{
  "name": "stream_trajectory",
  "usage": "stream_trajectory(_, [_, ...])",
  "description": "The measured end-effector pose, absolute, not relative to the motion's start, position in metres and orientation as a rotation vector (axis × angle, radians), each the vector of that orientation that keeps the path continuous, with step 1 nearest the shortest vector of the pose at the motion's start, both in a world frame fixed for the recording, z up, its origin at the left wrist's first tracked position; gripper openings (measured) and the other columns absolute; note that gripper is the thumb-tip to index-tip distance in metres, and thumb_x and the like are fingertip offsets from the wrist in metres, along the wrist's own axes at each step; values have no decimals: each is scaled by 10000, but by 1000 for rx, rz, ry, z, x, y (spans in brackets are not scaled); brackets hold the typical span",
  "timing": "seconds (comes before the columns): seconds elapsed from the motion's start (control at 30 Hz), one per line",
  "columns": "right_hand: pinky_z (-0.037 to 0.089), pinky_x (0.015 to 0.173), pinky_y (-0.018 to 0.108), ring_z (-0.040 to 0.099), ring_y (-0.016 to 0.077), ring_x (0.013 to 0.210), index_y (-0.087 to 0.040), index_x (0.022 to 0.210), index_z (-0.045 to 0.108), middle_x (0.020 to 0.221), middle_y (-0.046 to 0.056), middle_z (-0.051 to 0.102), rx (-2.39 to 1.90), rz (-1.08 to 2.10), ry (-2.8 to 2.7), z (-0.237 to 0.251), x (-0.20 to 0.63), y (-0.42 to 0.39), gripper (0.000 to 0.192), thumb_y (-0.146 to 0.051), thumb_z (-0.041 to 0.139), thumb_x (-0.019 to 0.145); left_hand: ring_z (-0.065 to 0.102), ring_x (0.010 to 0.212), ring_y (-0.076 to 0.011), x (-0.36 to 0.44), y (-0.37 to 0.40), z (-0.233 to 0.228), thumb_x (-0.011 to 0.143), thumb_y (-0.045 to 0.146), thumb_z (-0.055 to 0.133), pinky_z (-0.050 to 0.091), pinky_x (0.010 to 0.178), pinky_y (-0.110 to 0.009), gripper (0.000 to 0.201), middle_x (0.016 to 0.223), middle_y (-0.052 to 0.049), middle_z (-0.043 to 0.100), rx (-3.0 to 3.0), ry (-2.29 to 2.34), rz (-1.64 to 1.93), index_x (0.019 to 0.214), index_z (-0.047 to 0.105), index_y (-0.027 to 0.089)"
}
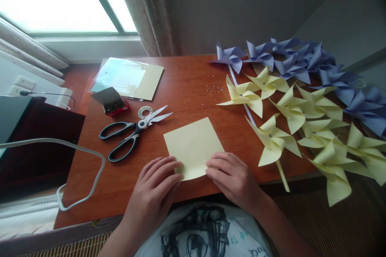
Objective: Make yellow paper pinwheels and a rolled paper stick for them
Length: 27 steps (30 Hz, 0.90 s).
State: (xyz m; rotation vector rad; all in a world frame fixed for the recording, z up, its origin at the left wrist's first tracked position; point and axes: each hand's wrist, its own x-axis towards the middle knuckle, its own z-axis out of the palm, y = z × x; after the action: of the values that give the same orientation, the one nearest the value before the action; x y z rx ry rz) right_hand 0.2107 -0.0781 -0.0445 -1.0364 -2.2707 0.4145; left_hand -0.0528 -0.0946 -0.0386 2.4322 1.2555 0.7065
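Note:
A square sheet of yellow paper (194, 144) lies in front of me on the wooden table, turned slightly. Its near left corner is pinched between the thumb and fingers of my left hand (159, 182). My right hand (230, 174) grips the near right corner the same way. Between the hands the near edge of the sheet bows a little upward. Left of the paper rest scissors (140, 125) with black handles, their blades apart. A small roll of tape (145, 112) sits just beyond them.
Yellow paper pinwheels (273, 138) and purple pinwheels (230, 56) crowd the table's right side, some overhanging its edge. An open red box (116, 106) and a plastic packet of paper (129, 77) stand at the back left. A white cable (99, 168) loops over the left edge.

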Motion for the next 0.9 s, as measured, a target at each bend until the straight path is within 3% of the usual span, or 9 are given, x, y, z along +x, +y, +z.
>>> stream_trajectory(0.3, [498,795,365,565,216,886,-178,932,692,902,70,685,-1159,391,-2304,-42,195,-83,141,-96,577,930,621,1096,-268,-17,-108,-31,931,88,549,416,976,-439,261,1214,-89,715,2572,1365,631,1151,667,163])
stream_trajectory(0.67, [491,771,340,567,199,864,-193,923,703,881,59,691,-1106,353,-2319,-42,197,-82,142,-130,581,959,593,862,-207,-1,-103,-35,941,85,511,437,769,-340,202,985,-67,694,2468,1403,691,1032,665,179])
stream_trajectory(0.9, [448,754,339,553,187,853,-202,889,708,870,43,678,-1098,467,-2324,-42,193,-79,159,-164,580,975,565,825,-192,-5,-100,-37,955,111,530,415,760,-327,143,954,-48,663,2367,1399,663,983,644,192])
